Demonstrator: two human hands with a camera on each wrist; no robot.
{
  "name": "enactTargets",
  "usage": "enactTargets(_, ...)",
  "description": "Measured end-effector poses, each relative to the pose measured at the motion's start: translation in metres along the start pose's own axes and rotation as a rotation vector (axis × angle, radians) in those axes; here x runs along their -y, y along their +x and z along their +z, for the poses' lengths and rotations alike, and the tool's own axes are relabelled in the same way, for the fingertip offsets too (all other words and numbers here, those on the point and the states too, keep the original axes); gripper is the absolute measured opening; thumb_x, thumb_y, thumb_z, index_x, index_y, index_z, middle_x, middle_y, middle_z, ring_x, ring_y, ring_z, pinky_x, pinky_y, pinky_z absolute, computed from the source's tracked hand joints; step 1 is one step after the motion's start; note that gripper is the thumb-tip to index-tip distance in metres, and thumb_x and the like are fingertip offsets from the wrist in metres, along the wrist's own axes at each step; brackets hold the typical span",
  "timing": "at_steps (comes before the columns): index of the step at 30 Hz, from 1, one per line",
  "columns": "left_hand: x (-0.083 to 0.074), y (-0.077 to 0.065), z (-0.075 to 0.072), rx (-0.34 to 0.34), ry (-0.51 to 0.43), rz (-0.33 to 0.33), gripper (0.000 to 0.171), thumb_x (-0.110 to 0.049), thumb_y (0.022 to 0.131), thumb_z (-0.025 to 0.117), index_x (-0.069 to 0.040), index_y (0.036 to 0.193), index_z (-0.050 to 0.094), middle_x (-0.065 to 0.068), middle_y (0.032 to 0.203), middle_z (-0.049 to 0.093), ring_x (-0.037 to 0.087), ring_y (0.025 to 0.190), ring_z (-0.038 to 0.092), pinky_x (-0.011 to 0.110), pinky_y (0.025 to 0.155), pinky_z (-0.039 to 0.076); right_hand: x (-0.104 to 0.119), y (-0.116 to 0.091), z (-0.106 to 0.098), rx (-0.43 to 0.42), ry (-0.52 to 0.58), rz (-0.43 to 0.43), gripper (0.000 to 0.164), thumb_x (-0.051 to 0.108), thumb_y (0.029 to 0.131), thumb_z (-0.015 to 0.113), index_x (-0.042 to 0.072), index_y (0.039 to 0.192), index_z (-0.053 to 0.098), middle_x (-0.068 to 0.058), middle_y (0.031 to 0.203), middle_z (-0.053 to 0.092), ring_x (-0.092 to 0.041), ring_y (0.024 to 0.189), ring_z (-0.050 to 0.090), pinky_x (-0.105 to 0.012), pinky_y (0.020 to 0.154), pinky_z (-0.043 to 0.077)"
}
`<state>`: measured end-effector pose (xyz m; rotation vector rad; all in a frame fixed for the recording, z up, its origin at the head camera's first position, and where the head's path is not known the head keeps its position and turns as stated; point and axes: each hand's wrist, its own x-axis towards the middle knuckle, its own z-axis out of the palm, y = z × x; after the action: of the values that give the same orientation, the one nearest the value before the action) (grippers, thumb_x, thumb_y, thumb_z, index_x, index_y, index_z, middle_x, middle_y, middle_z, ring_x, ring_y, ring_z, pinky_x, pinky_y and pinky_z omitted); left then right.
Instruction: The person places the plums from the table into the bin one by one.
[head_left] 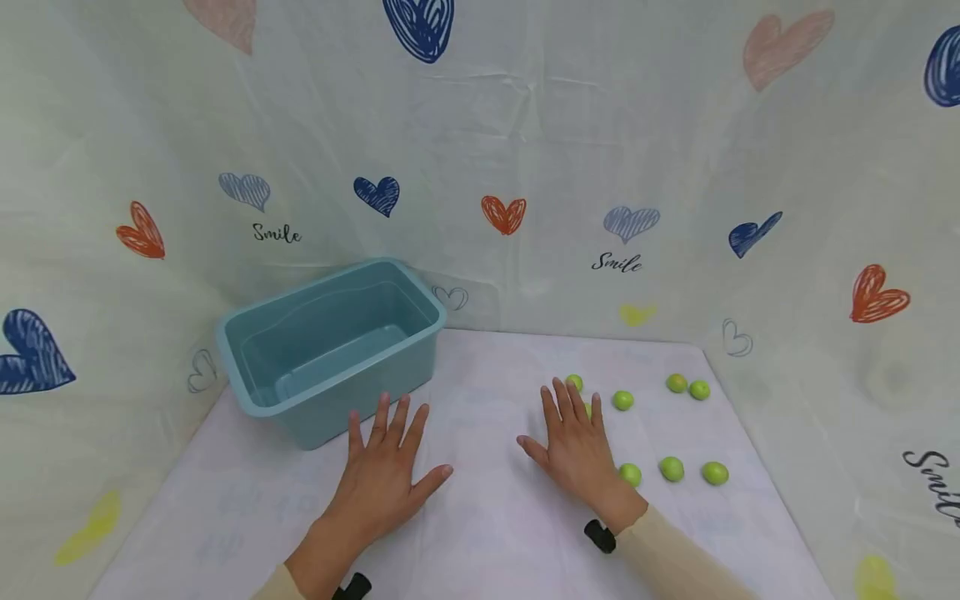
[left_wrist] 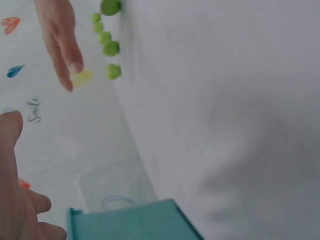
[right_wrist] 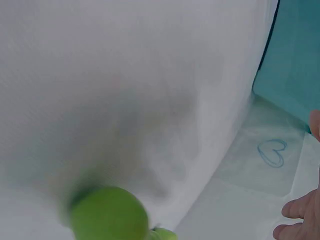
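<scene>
My left hand (head_left: 381, 479) hovers over the white table with its fingers spread, just in front of a blue-green plastic bin (head_left: 375, 367). Nothing is in that hand. To the right, my right hand (head_left: 576, 446) is also spread and holds nothing. Its fingers partly cover a small green round fruit (head_left: 587, 411), and another green fruit (head_left: 574, 382) peeks out past the fingertips. Beside the right wrist lies a green fruit (head_left: 630, 475). In the right wrist view a large green fruit (right_wrist: 110, 215) shows close below the hand.
More green fruits lie on the right of the table: one (head_left: 623, 400) near the fingers, a pair (head_left: 677, 383) at the back, and two (head_left: 672, 468) nearer the front. A white cloth (head_left: 540, 167) printed with hearts rises behind the table and along its sides.
</scene>
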<state>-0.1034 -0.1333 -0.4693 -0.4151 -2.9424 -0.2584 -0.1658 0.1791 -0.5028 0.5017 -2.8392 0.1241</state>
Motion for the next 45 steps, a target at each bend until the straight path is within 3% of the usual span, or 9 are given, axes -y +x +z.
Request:
enactTargets(4,0.013,-0.012,-0.041,-0.123,-0.061,-0.026,0.089,-0.064,0.103,0.054,-0.005,0.166,0.031,0.026,0.170,0.028,0.050,0.161,0.013,0.079,0.123,0.006,0.002,0.031,-0.019,-0.005,-0.010,-0.034,0.089,0.062,0.102,0.060,-0.002,0.161,0.039,-0.024,0.169,0.033,-0.043,0.160,0.027,-0.072,0.125,0.019)
enactTargets(9,0.059,-0.016,-0.079,-0.247,-0.084,-0.130,0.084,-0.051,0.106,0.057,0.001,0.165,0.027,0.036,0.167,0.027,0.057,0.158,0.010,0.084,0.119,0.003,0.014,0.080,-0.037,0.013,-0.005,-0.078,0.089,0.062,0.105,0.054,-0.002,0.163,0.033,-0.021,0.172,0.027,-0.040,0.162,0.022,-0.067,0.129,0.016)
enactTargets(14,0.106,-0.011,-0.089,-0.245,-0.059,-0.240,0.085,-0.049,0.108,0.054,0.008,0.163,0.024,0.043,0.164,0.021,0.061,0.156,0.003,0.088,0.114,-0.002,0.034,0.123,-0.045,0.057,0.025,-0.157,0.088,0.060,0.107,0.050,-0.002,0.165,0.028,-0.020,0.174,0.025,-0.037,0.163,0.019,-0.061,0.131,0.014)
enactTargets(20,0.137,-0.003,-0.086,-0.226,-0.034,-0.290,0.086,-0.049,0.109,0.050,0.015,0.159,0.025,0.048,0.160,0.022,0.067,0.153,0.005,0.092,0.110,0.000,0.061,0.157,-0.043,0.125,0.052,-0.221,0.087,0.059,0.109,0.046,0.000,0.167,0.022,-0.017,0.175,0.021,-0.034,0.164,0.016,-0.059,0.132,0.013)
enactTargets(26,0.148,0.000,-0.081,-0.151,-0.077,-0.341,0.093,-0.055,0.110,0.042,0.019,0.160,0.013,0.047,0.163,0.010,0.065,0.154,0.000,0.088,0.114,-0.004,0.085,0.175,-0.040,0.154,0.046,-0.271,0.086,0.061,0.109,0.041,0.002,0.168,0.019,-0.015,0.176,0.018,-0.031,0.165,0.013,-0.057,0.132,0.013)
enactTargets(31,0.150,0.001,-0.079,-0.066,-0.138,-0.362,0.096,-0.056,0.111,0.036,0.024,0.156,0.006,0.050,0.162,0.004,0.067,0.152,0.004,0.081,0.120,0.009,0.097,0.179,-0.038,0.194,0.064,-0.296,0.088,0.064,0.109,0.036,0.003,0.169,0.017,-0.014,0.177,0.015,-0.031,0.165,0.010,-0.057,0.133,0.012)
enactTargets(35,0.148,0.003,-0.080,-0.029,-0.155,-0.371,0.097,-0.055,0.111,0.036,0.026,0.155,0.007,0.050,0.162,0.004,0.067,0.152,0.007,0.078,0.120,0.020,0.097,0.177,-0.037,0.225,0.076,-0.272,0.088,0.066,0.109,0.035,0.004,0.169,0.016,-0.013,0.178,0.014,-0.030,0.166,0.010,-0.057,0.133,0.011)
enactTargets(45,0.142,0.005,-0.080,0.006,-0.131,-0.343,0.096,-0.054,0.111,0.037,0.026,0.155,0.009,0.049,0.163,0.007,0.067,0.151,0.010,0.078,0.118,0.023,0.082,0.164,-0.038,0.249,0.122,-0.261,0.089,0.064,0.109,0.038,0.003,0.169,0.015,-0.014,0.177,0.014,-0.029,0.166,0.009,-0.057,0.133,0.010)
